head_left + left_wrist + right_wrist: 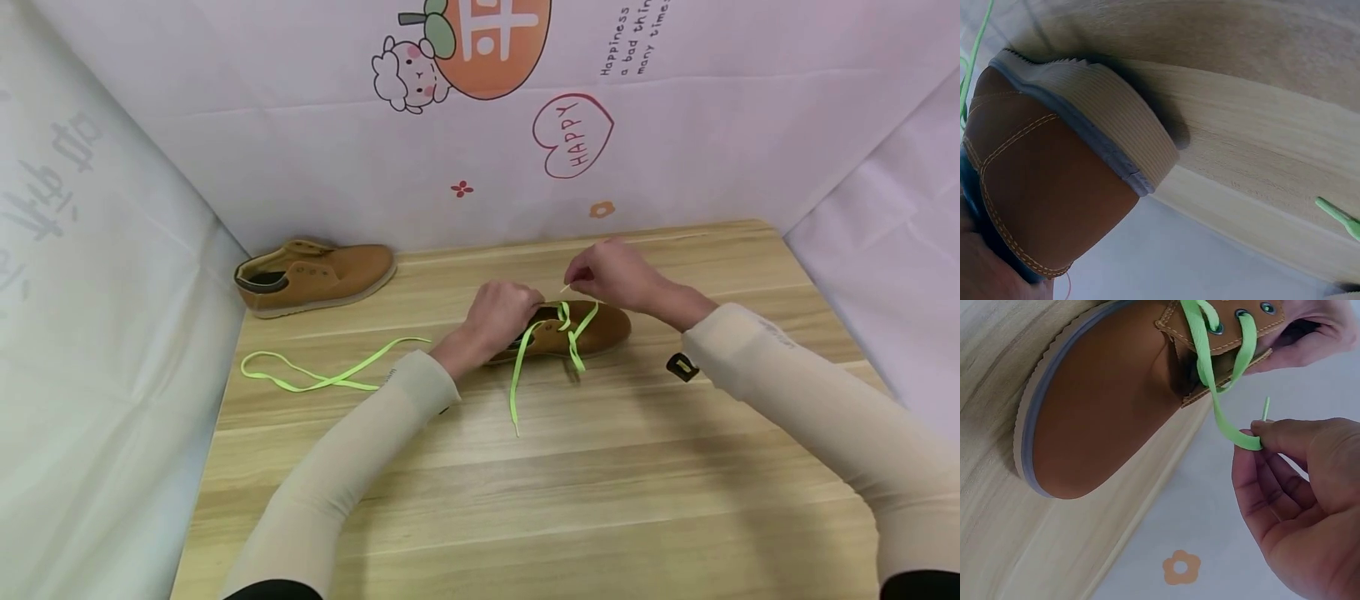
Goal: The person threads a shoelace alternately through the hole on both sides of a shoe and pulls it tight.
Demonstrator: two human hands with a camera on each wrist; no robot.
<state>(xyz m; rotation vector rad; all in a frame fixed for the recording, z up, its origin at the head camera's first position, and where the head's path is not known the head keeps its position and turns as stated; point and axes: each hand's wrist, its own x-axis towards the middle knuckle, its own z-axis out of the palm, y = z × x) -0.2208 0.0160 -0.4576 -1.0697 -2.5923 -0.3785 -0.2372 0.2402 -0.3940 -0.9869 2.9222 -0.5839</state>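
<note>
A brown leather shoe (611, 327) with a neon green shoelace (1200, 337) partly threaded through its eyelets sits on the wooden table, toe to the right. My left hand (501, 317) grips the shoe at its opening; in the right wrist view its fingers (1329, 331) are by the eyelet flap. Just beyond the shoe, my right hand (618, 273) pinches the shoelace between thumb and fingertips, its thin tip sticking up past them. The lace's other end hangs over the shoe's near side onto the table. In the left wrist view the shoe's heel (1054, 187) fills the left side.
A second brown shoe (341, 275), unlaced, stands at the table's back left. Another green shoelace (322, 382) lies looped on the left, partly behind my left forearm. A small black object (682, 367) lies near my right cuff. A white printed cloth (300, 167) hangs behind the table.
</note>
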